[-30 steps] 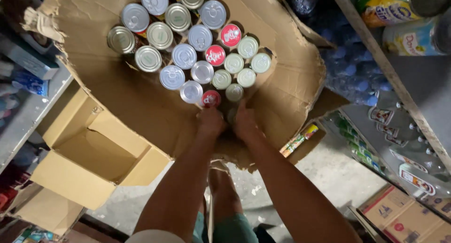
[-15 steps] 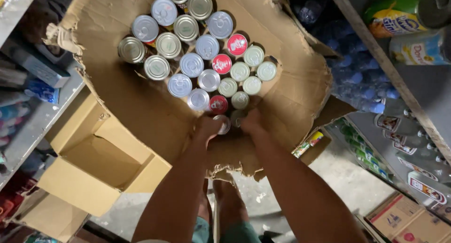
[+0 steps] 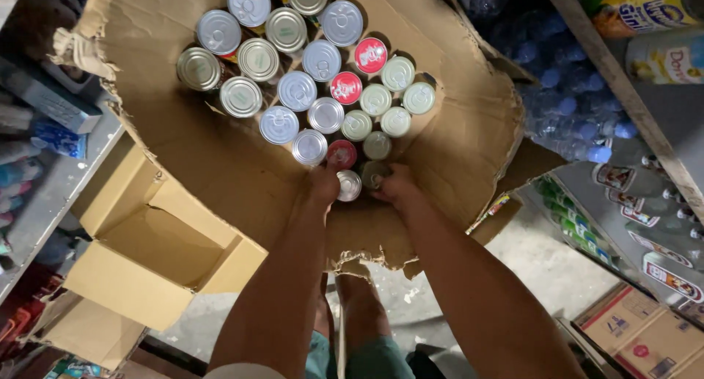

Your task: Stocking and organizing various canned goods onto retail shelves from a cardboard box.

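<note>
So both hands grip small cans: left hand (image 3: 323, 182) on the silver-topped tin can (image 3: 349, 185), right hand (image 3: 396, 186) on the dull-lidded tin can (image 3: 372, 174). Probably heavy, stiff, slick metal; hold the sides.

cans (image 3: 315, 93) on cardboard sheet (image 3: 455, 152), box (image 3: 158, 236) left

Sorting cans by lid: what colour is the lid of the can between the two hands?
Silver, plain metal: the small can between the left hand and right hand, in the head view.
</note>
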